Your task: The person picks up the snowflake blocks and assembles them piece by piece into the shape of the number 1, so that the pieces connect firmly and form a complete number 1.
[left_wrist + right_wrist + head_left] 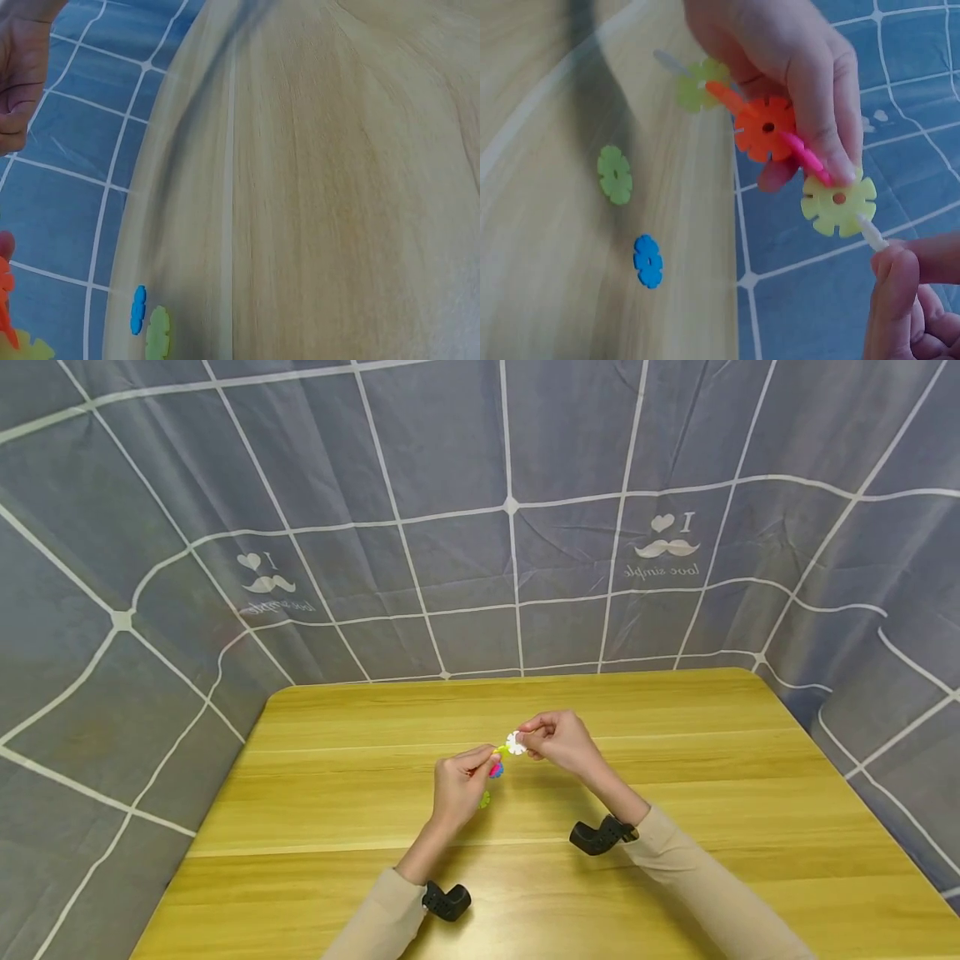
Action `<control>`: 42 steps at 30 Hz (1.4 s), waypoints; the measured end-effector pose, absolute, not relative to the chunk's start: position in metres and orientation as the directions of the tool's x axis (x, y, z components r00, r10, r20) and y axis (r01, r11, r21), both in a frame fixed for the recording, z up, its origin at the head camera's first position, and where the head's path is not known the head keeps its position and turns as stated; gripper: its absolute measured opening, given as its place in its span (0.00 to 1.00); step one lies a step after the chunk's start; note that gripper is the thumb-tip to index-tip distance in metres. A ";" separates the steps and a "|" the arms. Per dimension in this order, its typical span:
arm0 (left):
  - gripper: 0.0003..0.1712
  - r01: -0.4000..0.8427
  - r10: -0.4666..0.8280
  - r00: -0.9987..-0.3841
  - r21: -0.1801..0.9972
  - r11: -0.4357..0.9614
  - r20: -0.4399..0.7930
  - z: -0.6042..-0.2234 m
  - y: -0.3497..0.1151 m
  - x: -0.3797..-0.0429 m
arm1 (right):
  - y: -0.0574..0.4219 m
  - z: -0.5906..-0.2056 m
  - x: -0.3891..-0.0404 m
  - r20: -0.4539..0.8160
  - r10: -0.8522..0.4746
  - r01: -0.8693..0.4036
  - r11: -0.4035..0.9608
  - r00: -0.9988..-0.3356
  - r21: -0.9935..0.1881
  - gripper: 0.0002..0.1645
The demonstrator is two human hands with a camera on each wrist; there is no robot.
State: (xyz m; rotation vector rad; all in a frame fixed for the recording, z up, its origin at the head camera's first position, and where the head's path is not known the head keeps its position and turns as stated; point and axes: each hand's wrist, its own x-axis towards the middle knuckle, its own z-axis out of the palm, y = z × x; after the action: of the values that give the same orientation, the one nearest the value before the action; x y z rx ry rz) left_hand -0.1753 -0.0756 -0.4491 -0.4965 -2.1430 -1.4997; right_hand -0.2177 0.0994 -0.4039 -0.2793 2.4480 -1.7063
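Note:
Interlocking slotted plastic discs make a chain between my hands. My left hand (pixel 457 789) pinches the yellow disc (pixel 829 214) at the near end. Behind it run a pink disc (pixel 806 159), an orange disc (pixel 754 139), another seen edge-on, a yellow-green one (pixel 692 91) and a white one (pixel 673 63). Slotted against the yellow disc's rim is a white disc (pixel 515 743), pinched between my right hand's (pixel 564 743) thumb and finger. On the table below lie a blue disc (pixel 648 262) and a green disc (pixel 615 175), apart from each other.
The wooden table (pixel 337 822) carries both loose discs under my left hand. A grey curtain (pixel 457 568) with white grid lines hangs behind the far edge and along both sides. Black wrist mounts (pixel 447 902) sit on both forearms.

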 end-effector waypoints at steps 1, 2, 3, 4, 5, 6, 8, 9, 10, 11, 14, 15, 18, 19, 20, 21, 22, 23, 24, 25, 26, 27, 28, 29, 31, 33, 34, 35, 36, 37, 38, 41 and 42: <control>0.08 0.547 0.024 -0.819 0.767 0.334 0.573 -0.444 -0.075 -0.173 | 0.099 -0.404 -0.217 -0.011 -0.231 -0.068 0.332 -0.973 -0.941 0.11; 0.08 0.552 0.025 -0.815 0.764 0.336 0.578 -0.439 -0.074 -0.170 | 0.098 -0.403 -0.216 -0.013 -0.228 -0.065 0.331 -0.974 -0.941 0.11; 0.08 0.557 0.029 -0.811 0.758 0.340 0.584 -0.435 -0.074 -0.168 | 0.098 -0.403 -0.216 -0.014 -0.230 -0.066 0.338 -0.973 -0.939 0.10; 0.07 0.565 0.036 -0.806 0.748 0.348 0.591 -0.432 -0.073 -0.166 | 0.098 -0.402 -0.216 -0.014 -0.232 -0.071 0.354 -0.973 -0.933 0.10; 0.07 0.574 0.038 -0.797 0.737 0.357 0.602 -0.430 -0.073 -0.165 | 0.098 -0.402 -0.216 -0.017 -0.234 -0.073 0.370 -0.972 -0.926 0.10; 0.07 0.577 0.040 -0.794 0.733 0.360 0.606 -0.430 -0.072 -0.164 | 0.099 -0.401 -0.216 -0.024 -0.235 -0.071 0.386 -0.972 -0.920 0.09; 0.06 0.582 0.042 -0.791 0.729 0.361 0.610 -0.430 -0.072 -0.164 | 0.098 -0.400 -0.217 -0.041 -0.240 -0.064 0.413 -0.970 -0.908 0.09; 0.06 0.579 0.041 -0.793 0.731 0.362 0.608 -0.431 -0.071 -0.164 | 0.098 -0.400 -0.218 -0.052 -0.243 -0.056 0.420 -0.969 -0.906 0.09; 0.06 0.577 0.037 -0.794 0.733 0.359 0.607 -0.431 -0.071 -0.164 | 0.098 -0.399 -0.219 -0.064 -0.245 -0.047 0.420 -0.967 -0.906 0.09; 0.06 0.574 0.031 -0.796 0.738 0.354 0.604 -0.432 -0.071 -0.164 | 0.098 -0.399 -0.219 -0.076 -0.245 -0.033 0.413 -0.967 -0.910 0.09; 0.06 0.563 0.023 -0.804 0.749 0.349 0.594 -0.442 -0.072 -0.170 | 0.097 -0.400 -0.219 -0.101 -0.247 0.000 0.379 -0.964 -0.925 0.10; 0.06 0.565 0.022 -0.803 0.748 0.349 0.596 -0.448 -0.072 -0.172 | 0.096 -0.400 -0.219 -0.108 -0.245 0.012 0.364 -0.964 -0.931 0.10; 0.07 0.568 0.022 -0.801 0.748 0.344 0.598 -0.463 -0.075 -0.179 | 0.096 -0.404 -0.218 -0.118 -0.239 0.035 0.326 -0.964 -0.945 0.11; 0.07 0.567 0.021 -0.802 0.749 0.344 0.597 -0.466 -0.076 -0.180 | 0.096 -0.405 -0.218 -0.123 -0.234 0.045 0.312 -0.964 -0.949 0.11; 0.07 0.568 0.025 -0.802 0.749 0.341 0.597 -0.468 -0.076 -0.181 | 0.095 -0.406 -0.217 -0.128 -0.229 0.054 0.302 -0.965 -0.952 0.11; 0.08 0.567 0.027 -0.804 0.750 0.340 0.595 -0.469 -0.077 -0.182 | 0.095 -0.407 -0.217 -0.131 -0.226 0.062 0.290 -0.965 -0.955 0.11; 0.08 0.567 0.030 -0.804 0.751 0.340 0.594 -0.470 -0.077 -0.182 | 0.095 -0.408 -0.217 -0.133 -0.226 0.066 0.281 -0.965 -0.957 0.11; 0.09 0.568 0.032 -0.804 0.751 0.338 0.593 -0.470 -0.078 -0.182 | 0.095 -0.409 -0.217 -0.139 -0.224 0.075 0.272 -0.965 -0.959 0.12; 0.09 0.571 0.037 -0.802 0.748 0.339 0.596 -0.470 -0.078 -0.182 | 0.095 -0.410 -0.217 -0.144 -0.221 0.083 0.261 -0.965 -0.962 0.12; 0.10 0.576 0.041 -0.799 0.743 0.342 0.600 -0.468 -0.078 -0.182 | 0.095 -0.410 -0.216 -0.149 -0.222 0.091 0.253 -0.963 -0.963 0.13; 0.10 0.584 0.045 -0.793 0.735 0.345 0.608 -0.467 -0.078 -0.181 | 0.095 -0.411 -0.216 -0.158 -0.221 0.102 0.246 -0.962 -0.964 0.13; 0.10 0.591 0.049 -0.787 0.727 0.349 0.616 -0.466 -0.078 -0.181 | 0.096 -0.411 -0.216 -0.161 -0.221 0.107 0.239 -0.962 -0.965 0.14; 0.10 0.598 0.053 -0.780 0.720 0.352 0.623 -0.464 -0.078 -0.181 | 0.096 -0.410 -0.216 -0.161 -0.220 0.108 0.236 -0.962 -0.966 0.14; 0.09 0.604 0.056 -0.775 0.712 0.356 0.630 -0.462 -0.078 -0.182 | 0.096 -0.410 -0.216 -0.161 -0.217 0.110 0.229 -0.963 -0.967 0.15; 0.09 0.614 0.061 -0.765 0.696 0.372 0.642 -0.459 -0.078 -0.183 | 0.097 -0.408 -0.216 -0.156 -0.220 0.107 0.221 -0.963 -0.969 0.15; 0.09 0.609 0.066 -0.768 0.694 0.385 0.637 -0.457 -0.079 -0.184 | 0.097 -0.405 -0.216 -0.146 -0.226 0.095 0.219 -0.963 -0.971 0.15; 0.09 0.596 0.065 -0.778 0.703 0.388 0.625 -0.456 -0.080 -0.184 | 0.097 -0.404 -0.217 -0.142 -0.229 0.091 0.219 -0.963 -0.972 0.16; 0.09 0.583 0.068 -0.791 0.714 0.387 0.608 -0.455 -0.081 -0.185 | 0.097 -0.404 -0.217 -0.140 -0.234 0.089 0.217 -0.962 -0.972 0.16; 0.09 0.567 0.070 -0.805 0.729 0.384 0.589 -0.455 -0.083 -0.185 | 0.096 -0.404 -0.217 -0.138 -0.240 0.087 0.214 -0.961 -0.973 0.16; 0.09 0.546 0.073 -0.823 0.749 0.374 0.563 -0.454 -0.084 -0.185 | 0.097 -0.404 -0.217 -0.136 -0.244 0.084 0.210 -0.960 -0.974 0.16; 0.09 0.522 0.075 -0.842 0.773 0.361 0.534 -0.454 -0.085 -0.185 | 0.098 -0.405 -0.218 -0.133 -0.248 0.083 0.204 -0.960 -0.976 0.17; 0.10 0.454 0.090 -0.888 0.831 0.320 0.451 -0.453 -0.088 -0.185 | 0.099 -0.406 -0.220 -0.136 -0.259 0.088 0.188 -0.956 -0.978 0.18; 0.11 0.435 0.093 -0.899 0.845 0.312 0.429 -0.452 -0.088 -0.185 | 0.100 -0.406 -0.220 -0.136 -0.265 0.087 0.191 -0.955 -0.978 0.18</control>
State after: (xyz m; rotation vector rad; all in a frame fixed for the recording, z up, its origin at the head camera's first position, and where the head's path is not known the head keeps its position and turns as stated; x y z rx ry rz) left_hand -0.1854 -0.0884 -0.4521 -0.4770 -2.2829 -1.6148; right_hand -0.2205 0.1003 -0.4060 -0.1693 2.1953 -1.8305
